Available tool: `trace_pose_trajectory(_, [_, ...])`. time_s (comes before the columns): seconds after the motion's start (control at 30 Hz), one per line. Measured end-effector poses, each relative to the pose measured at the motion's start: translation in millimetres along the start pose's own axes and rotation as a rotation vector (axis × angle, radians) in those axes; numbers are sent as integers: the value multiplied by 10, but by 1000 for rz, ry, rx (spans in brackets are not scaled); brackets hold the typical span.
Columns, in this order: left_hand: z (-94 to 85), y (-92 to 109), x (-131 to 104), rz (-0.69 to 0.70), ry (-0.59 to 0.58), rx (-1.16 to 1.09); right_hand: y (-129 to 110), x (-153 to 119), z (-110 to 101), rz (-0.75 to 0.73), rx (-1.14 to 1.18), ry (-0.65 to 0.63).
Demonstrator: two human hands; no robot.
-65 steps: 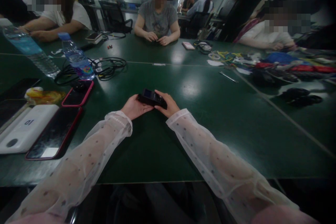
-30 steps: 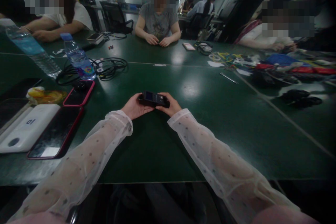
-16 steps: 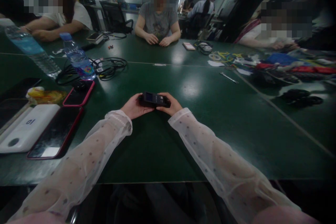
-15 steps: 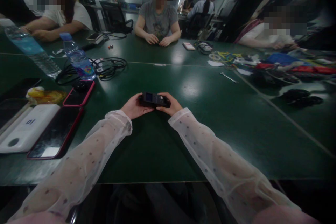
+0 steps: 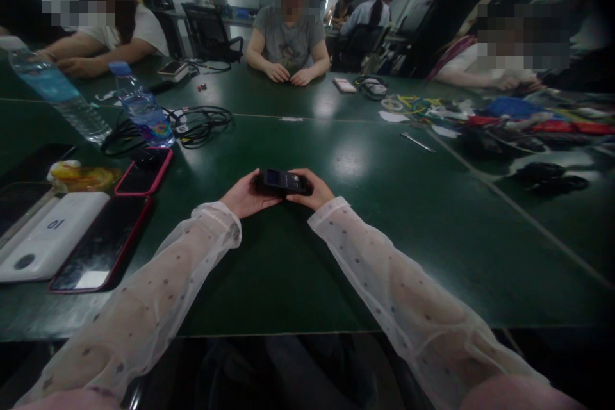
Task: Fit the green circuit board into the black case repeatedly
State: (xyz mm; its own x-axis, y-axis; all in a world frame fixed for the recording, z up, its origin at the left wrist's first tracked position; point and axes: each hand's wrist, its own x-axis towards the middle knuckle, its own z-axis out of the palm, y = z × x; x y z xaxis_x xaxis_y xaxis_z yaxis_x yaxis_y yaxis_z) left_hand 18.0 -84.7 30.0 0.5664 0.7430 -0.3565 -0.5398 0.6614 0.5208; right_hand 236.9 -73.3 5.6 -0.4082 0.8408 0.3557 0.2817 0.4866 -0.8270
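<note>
A small black handheld device [image 5: 283, 183] with a little screen on its left part and buttons on its right part lies sideways between my hands, just above or on the green table [image 5: 283, 269]. My left hand [image 5: 243, 195] is closed round its left end, the thumb up by the top edge. At the right end my right hand [image 5: 314, 189] grips it, fingers over the far side and thumb at the near edge. Which exact kind of device it is, I cannot make out. Sheer white sleeves with dark stars cover both my forearms.
Left of me lie a red-edged phone [image 5: 103, 243], a white power bank [image 5: 55, 234] and a pink-cased phone [image 5: 145, 173]. Behind them stand two water bottles [image 5: 144, 109] [image 5: 62, 93] beside coiled black cables [image 5: 206, 123]. A wrench-like metal tool [image 5: 418, 142] and a cable heap [image 5: 523, 118] lie right. People sit opposite.
</note>
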Motion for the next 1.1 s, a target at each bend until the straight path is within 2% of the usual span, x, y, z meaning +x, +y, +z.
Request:
trace_pose_trajectory(0.13, [26, 4, -15, 9, 25, -4, 34, -9, 19, -15, -19, 0])
trace_pose_trajectory(0.3, [47, 9, -27, -11, 21, -19, 49, -35, 66, -42, -200, -12])
trace_pose_trajectory(0.57, [-4, 0, 16, -6, 16, -59, -161, -41, 111, -229, -460, 65])
trace_pose_trajectory(0.7, [16, 1, 3, -8, 25, -49, -242, -58, 125, -231, -501, 47])
trace_pose_trajectory(0.97, [30, 4, -22, 4, 28, -17, -244, -79, 173, -228, -583, 33])
trace_pose_trajectory(1.1, [16, -2, -16, 2, -10, -17, -256, -77, 206, -232, -558, 45])
